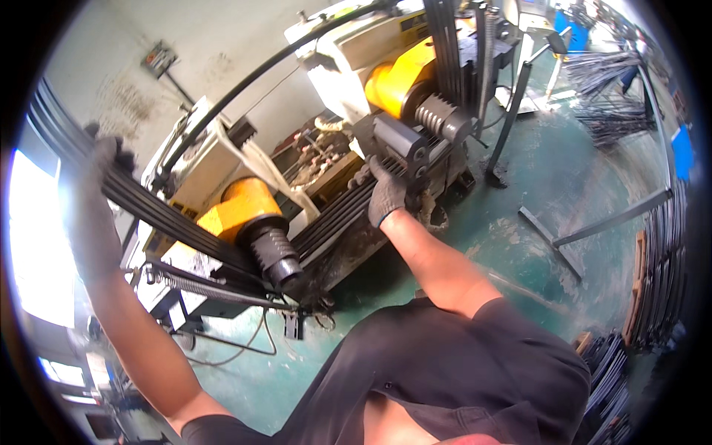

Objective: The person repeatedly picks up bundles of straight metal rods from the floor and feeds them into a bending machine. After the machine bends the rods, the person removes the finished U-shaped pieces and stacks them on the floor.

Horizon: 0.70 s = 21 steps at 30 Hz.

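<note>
A bundle of long dark metal bars [182, 228] runs from the upper left to the left bending head of a machine. It continues as a straight stretch [334, 215] to the right head, and upright bars [443, 44] rise there. My left hand [95, 185], in a dark glove and blurred, is closed round the bars at the upper left. My right hand [387, 196], in a grey glove, is closed over the middle stretch, beside a grey steel roller block [400, 141]. Its thumb points up along that block. The undersides of both grips are hidden.
Two yellow housings [248, 208] [404, 78] carry ribbed steel spindles [273, 252] [445, 119]. A coil spring [215, 288] lies along the machine's near left side. On the green floor at right stands a metal frame [586, 222]. Stacked bars [660, 267] lie at far right.
</note>
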Motion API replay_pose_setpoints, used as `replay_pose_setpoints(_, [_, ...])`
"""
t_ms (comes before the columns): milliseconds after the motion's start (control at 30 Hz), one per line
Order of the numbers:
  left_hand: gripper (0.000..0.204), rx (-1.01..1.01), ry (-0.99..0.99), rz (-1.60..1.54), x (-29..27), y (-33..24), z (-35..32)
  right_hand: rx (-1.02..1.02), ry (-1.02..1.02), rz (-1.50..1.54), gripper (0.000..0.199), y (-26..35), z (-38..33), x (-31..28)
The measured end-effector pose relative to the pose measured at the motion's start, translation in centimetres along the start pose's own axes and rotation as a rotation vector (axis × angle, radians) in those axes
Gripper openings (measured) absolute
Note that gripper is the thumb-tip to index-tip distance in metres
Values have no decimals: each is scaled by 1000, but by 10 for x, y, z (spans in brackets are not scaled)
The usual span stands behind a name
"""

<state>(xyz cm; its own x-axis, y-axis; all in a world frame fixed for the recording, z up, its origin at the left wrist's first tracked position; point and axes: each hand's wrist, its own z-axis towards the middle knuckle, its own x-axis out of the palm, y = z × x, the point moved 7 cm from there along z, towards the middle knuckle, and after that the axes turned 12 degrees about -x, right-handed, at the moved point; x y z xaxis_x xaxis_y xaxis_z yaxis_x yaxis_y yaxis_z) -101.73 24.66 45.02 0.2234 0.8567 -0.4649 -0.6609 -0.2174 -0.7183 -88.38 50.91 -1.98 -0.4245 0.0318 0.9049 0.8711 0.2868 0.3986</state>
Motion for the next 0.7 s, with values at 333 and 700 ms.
replay_pose_setpoints(333, [45,113,-58,102,-10,11,17,98,24,74,17,10,-23,25])
replay_pose_setpoints(700, [47,85,31,95,-11,15,19,58,44,11,19,15,-25,28])
